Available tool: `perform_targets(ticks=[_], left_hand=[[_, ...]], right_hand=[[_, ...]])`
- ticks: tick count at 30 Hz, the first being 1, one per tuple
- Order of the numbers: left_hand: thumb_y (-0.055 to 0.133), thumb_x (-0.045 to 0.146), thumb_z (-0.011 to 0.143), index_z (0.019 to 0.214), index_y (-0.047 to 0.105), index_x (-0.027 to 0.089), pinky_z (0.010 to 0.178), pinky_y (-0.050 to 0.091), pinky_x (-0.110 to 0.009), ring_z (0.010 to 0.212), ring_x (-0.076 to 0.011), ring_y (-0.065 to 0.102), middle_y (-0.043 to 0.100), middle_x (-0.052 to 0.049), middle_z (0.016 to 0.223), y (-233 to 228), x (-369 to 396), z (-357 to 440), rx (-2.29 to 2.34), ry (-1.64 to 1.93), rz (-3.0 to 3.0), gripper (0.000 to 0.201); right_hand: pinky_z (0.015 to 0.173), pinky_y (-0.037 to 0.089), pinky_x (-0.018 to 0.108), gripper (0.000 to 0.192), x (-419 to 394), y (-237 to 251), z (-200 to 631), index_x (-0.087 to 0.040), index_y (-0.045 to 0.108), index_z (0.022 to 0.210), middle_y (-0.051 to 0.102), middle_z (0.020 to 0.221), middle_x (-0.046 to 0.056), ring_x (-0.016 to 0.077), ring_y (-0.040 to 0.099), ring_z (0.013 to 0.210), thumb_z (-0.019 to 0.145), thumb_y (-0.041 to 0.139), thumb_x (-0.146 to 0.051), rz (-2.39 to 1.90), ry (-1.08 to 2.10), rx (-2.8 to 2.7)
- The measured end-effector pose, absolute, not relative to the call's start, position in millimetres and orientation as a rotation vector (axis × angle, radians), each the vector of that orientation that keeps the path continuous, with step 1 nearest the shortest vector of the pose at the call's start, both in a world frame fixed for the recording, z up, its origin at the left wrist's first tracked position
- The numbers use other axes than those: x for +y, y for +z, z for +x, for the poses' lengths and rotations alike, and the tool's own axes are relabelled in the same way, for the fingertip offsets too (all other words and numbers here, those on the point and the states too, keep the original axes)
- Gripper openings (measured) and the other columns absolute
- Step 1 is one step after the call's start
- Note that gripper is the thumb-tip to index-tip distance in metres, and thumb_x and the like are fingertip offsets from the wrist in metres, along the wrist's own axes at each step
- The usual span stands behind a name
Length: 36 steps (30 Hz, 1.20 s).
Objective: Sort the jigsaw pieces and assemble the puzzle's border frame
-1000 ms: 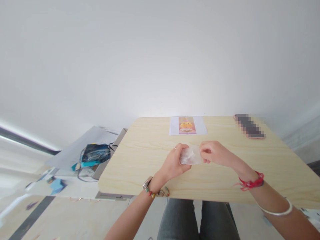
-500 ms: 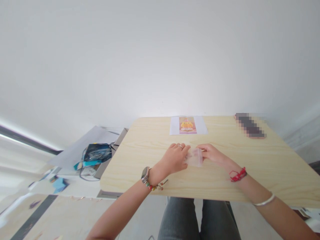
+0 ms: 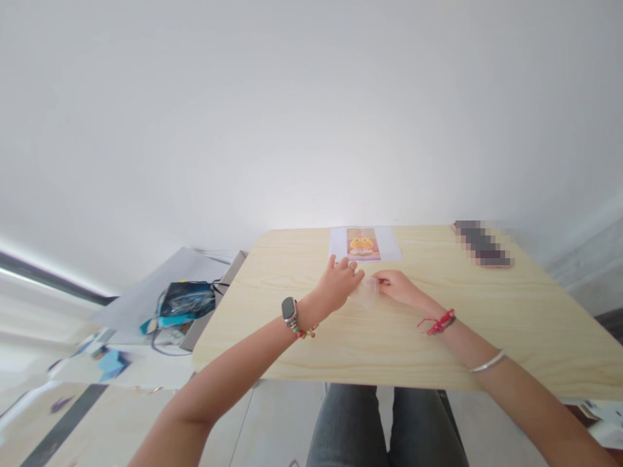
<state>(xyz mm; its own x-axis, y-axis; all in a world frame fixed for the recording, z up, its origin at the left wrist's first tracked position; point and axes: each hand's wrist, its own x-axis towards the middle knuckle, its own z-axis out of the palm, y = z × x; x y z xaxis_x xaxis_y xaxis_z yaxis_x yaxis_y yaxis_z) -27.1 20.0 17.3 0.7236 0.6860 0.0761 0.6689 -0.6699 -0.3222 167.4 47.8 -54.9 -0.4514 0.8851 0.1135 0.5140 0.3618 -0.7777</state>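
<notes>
A small clear plastic bag (image 3: 366, 287) lies flat on the light wooden table (image 3: 292, 324), between my two hands. My left hand (image 3: 338, 285), with a ring and a watch on the wrist, pinches the bag's left edge. My right hand (image 3: 395, 287), with a red string at the wrist, holds its right edge against the tabletop. Just beyond the hands lies a white sheet of paper with a yellow and pink picture (image 3: 363, 244). What is inside the bag cannot be made out.
A dark blurred flat object (image 3: 481, 244) sits at the table's far right corner. Left of the table a lower grey surface (image 3: 146, 298) holds a dark blue bag (image 3: 187, 299) with cables and several scattered items. My legs (image 3: 384, 425) are under the near edge.
Both hands have moved away from me along the table with the plastic bag, lowering it from a raised, bunched hold to flat on the tabletop near the picture sheet.
</notes>
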Motion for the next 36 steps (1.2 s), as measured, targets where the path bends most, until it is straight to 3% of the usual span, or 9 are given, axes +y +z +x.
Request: perform_targets(ticks=[8, 17, 26, 36], left_hand=[[0.055, 0.004, 0.069, 0.103, 0.050, 0.016, 0.092, 0.030, -0.047, 0.104, -0.0280, 0.046, 0.055, -0.012, 0.107, 25.4, 22.6, -25.2, -0.952, 0.112, -2.549, 0.037], [0.058, 0.004, 0.067, 0.111, 0.049, 0.015, 0.098, 0.027, -0.048, 0.113, -0.0287, 0.043, 0.052, -0.014, 0.119, 34.6, 23.3, -23.4, -0.945, 0.169, -2.536, 0.046], [0.056, 0.005, 0.068, 0.113, 0.049, 0.015, 0.099, 0.027, -0.047, 0.114, -0.0278, 0.044, 0.050, -0.015, 0.124, 40.3, 21.8, -23.2, -0.908, 0.171, -2.509, 0.047], [0.055, 0.004, 0.068, 0.116, 0.047, 0.014, 0.101, 0.025, -0.047, 0.113, -0.0268, 0.044, 0.050, -0.015, 0.125, 50.2, 18.2, -24.2, -0.911, 0.169, -2.493, 0.049]], right_hand=[[0.062, 0.041, 0.026, 0.018, 46.1, -53.3, 164.6, -0.016, 0.063, 0.071, 0.066, 0.072, 0.003, 0.0159, 0.058, 0.065, 0.073, 0.046, -0.012, -1.192, 0.794, -2.135], [0.078, 0.047, 0.032, 0.030, 49.6, -62.5, 166.7, -0.018, 0.065, 0.094, 0.067, 0.098, 0.007, 0.0194, 0.062, 0.085, 0.073, 0.045, -0.007, -1.168, 0.761, -2.061], [0.070, 0.046, 0.029, 0.027, 44.9, -56.5, 171.5, -0.017, 0.066, 0.086, 0.069, 0.083, 0.005, 0.0177, 0.061, 0.075, 0.075, 0.043, -0.008, -1.186, 0.821, -2.134], [0.084, 0.046, 0.033, 0.031, 40.8, -56.9, 178.6, -0.017, 0.067, 0.094, 0.068, 0.099, 0.007, 0.0198, 0.062, 0.092, 0.076, 0.043, -0.011, -1.230, 0.878, -2.044]])
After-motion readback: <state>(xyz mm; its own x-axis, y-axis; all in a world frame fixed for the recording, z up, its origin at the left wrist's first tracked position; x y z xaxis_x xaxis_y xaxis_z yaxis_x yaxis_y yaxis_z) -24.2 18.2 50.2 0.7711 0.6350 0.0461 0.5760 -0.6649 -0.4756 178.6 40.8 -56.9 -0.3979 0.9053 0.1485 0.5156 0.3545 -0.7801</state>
